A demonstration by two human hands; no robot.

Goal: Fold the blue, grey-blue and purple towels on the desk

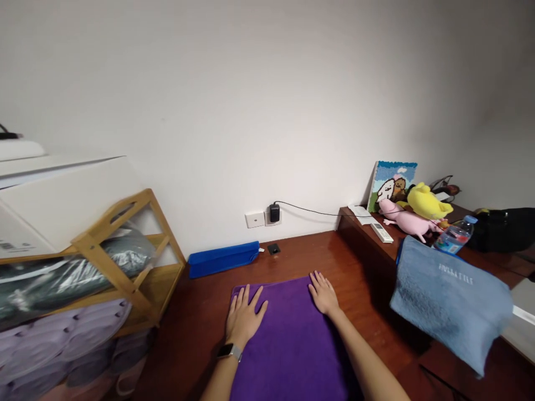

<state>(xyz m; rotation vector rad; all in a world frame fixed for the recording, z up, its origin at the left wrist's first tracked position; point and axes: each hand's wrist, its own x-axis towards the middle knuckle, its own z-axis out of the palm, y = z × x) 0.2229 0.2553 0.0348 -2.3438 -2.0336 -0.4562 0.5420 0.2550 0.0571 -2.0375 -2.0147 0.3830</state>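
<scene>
I see soft, moderate light, brightest mid-wall (251, 111), with the corners dimming and the right side in shade. A faint sheen crosses the table (301, 253). My wide view stretches toward its edges, where the left shelf (144, 245) looks slightly smeared.

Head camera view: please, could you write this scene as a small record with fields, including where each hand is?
left hand: flat on purple cloth, fingers spread; left hand, purple cloth
right hand: right hand flat at the cloth's far right corner
surface: reddish-brown table
beyond cloth: folded blue cloth
right side: blue-grey towel, bottle
left side: wooden rack
wall: black plug
</scene>
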